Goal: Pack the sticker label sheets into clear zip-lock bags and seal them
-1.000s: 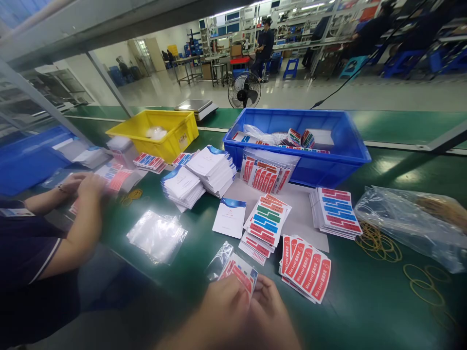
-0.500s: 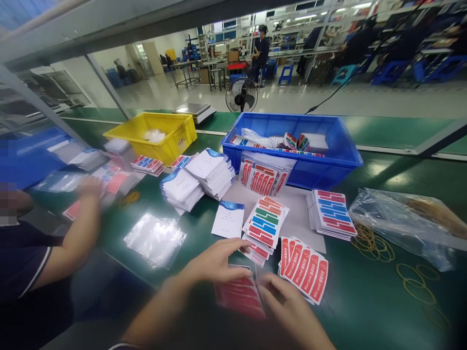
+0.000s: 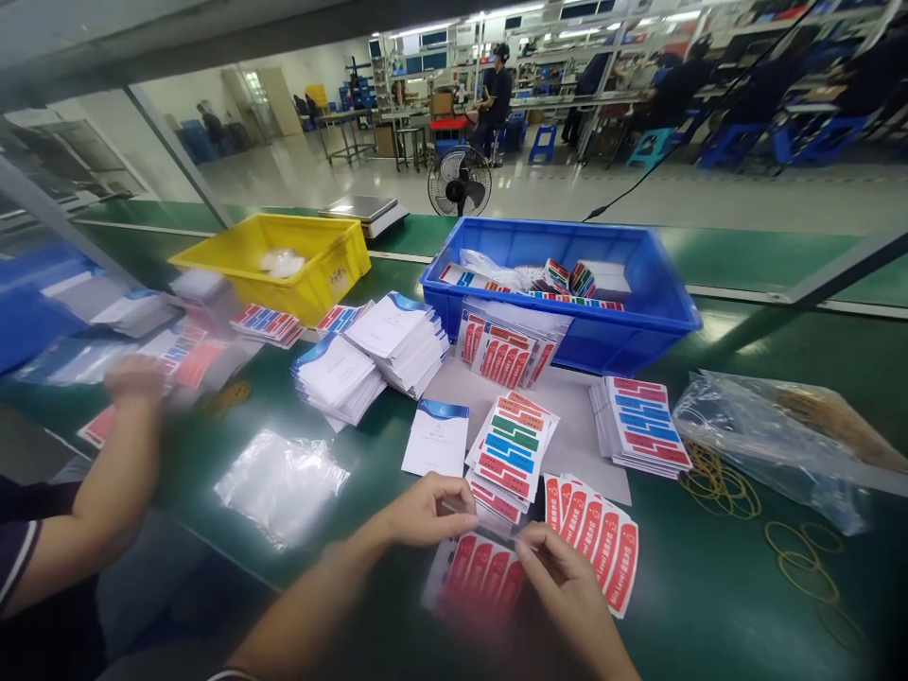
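A clear plastic bag [image 3: 486, 572] with red label sheets inside hangs between my two hands, its lower part blurred. At its top left edge, the thumb and fingers of my left hand [image 3: 429, 511] are closed on the clear film. My right hand [image 3: 567, 577] pinches the bag's top right edge. Just beyond the bag lies a pile of multicoloured sticker sheets [image 3: 512, 449]. To the right, close to my right hand, red label sheets [image 3: 602, 534] are fanned out. A white booklet with a blue top [image 3: 438, 440] lies beyond my left hand.
Booklet stacks [image 3: 397, 340] stand before a yellow bin [image 3: 326, 270] and a blue bin [image 3: 617, 331]. Empty clear bags [image 3: 280, 482] lie left. A sticker stack [image 3: 645, 426], rubber bands [image 3: 716, 482] and a plastic bag [image 3: 773, 445] are right. A co-worker's arm [image 3: 113, 482] reaches in left.
My left hand has moved from over the bag's upper part to its top edge. The red labels inside now show more plainly. The camera view has shifted slightly.
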Action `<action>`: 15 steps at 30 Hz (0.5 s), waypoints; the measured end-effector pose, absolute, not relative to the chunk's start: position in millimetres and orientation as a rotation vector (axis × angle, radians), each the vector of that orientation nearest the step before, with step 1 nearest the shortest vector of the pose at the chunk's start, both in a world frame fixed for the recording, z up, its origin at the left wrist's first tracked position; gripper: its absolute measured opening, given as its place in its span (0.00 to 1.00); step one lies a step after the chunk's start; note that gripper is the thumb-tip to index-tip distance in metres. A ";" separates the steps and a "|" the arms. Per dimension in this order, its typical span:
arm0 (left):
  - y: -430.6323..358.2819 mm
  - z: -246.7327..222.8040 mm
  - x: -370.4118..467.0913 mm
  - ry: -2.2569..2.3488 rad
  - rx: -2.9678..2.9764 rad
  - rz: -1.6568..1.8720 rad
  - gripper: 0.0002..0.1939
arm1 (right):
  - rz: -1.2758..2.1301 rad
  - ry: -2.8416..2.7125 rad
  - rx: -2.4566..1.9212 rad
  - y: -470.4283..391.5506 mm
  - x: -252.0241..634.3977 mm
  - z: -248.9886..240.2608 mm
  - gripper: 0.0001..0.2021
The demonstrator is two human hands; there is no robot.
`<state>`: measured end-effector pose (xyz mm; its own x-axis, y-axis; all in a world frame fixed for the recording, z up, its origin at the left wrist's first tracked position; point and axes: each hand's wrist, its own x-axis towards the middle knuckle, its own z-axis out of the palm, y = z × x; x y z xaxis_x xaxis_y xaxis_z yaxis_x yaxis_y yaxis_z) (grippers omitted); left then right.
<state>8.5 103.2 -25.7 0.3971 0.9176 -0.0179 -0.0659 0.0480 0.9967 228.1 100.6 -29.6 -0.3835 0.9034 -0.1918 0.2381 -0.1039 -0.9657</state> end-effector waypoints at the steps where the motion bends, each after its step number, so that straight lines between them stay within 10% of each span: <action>1: 102.8 -25.2 9.6 0.864 1.323 0.871 0.11 | 1.521 -1.636 -1.263 100.4 227.8 -28.9 0.14; 15: 99.5 -28.7 10.5 0.912 1.582 0.680 0.06 | 1.226 -1.892 -1.175 97.5 228.3 -35.0 0.16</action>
<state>10.5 99.5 -28.7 0.5336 0.8444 -0.0473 0.1958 -0.0689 0.9782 228.3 97.5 -35.0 -0.4359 0.8999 0.0126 0.3562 0.1853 -0.9159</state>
